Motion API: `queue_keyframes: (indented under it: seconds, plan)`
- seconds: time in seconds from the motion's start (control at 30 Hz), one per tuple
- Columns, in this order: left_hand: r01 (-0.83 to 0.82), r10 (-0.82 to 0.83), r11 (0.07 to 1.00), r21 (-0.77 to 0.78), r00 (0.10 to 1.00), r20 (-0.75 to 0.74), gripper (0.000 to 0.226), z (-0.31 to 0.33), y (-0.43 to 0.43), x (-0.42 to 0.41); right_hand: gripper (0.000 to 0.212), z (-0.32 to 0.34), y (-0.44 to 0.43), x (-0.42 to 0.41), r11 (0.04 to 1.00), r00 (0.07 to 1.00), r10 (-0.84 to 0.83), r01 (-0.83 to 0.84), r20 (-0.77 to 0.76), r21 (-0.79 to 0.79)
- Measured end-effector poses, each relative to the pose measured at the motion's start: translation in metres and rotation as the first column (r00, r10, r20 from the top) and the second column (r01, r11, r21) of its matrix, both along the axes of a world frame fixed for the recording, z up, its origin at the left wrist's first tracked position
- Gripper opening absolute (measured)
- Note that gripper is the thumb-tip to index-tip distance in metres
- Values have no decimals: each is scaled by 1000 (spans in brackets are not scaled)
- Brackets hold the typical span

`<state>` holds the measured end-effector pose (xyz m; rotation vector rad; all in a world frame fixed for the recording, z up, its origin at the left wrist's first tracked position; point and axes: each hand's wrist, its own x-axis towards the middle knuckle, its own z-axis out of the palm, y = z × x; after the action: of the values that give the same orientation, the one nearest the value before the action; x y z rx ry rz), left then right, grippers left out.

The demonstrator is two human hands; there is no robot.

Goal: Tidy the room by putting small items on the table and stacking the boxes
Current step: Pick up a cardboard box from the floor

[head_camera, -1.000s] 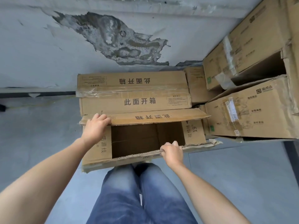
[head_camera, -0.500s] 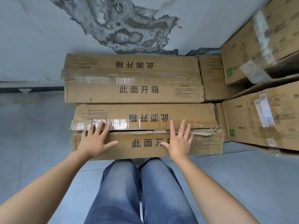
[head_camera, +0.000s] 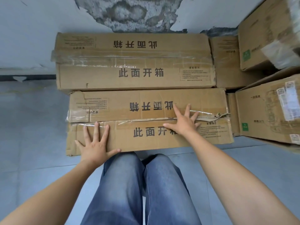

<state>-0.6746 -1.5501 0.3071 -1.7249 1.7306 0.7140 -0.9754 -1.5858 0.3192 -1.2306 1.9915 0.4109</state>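
The left hand (head_camera: 95, 144) and right hand (head_camera: 183, 125) lie flat on a cardboard box (head_camera: 126, 141), fingers (head_camera: 96, 130) spread, released. A second box (head_camera: 134, 62) sits at 12 o'clock.

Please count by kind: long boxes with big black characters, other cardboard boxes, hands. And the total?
Long boxes: 2, far long box, near long box
Other boxes: 3 plainly visible, back box, upper right box, lower right box
Hands: 2, left hand, right hand
Total: 7
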Motion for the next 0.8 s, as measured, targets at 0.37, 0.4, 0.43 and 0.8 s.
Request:
queue_keyframes:
  seconds: [0.37,0.4,0.43,0.8]
  plan:
    - [55,-56,990,130,998,1,99,19,-3,-2,86,9,63,-7,972,997,12,7,78,-234]
    - [34,-33,987,154,999,-12,96,25,-7,-2,84,16,69,-3,970,997,11,7,74,-242]
    - [10,-5,985,170,1000,-31,92,32,-10,-2,83,24,74,1,968,997,-1,22,82,-252]
    - [-494,455,868,55,745,-487,60,161,33,-25,38,166,129,45,702,759,-414,618,502,-355]
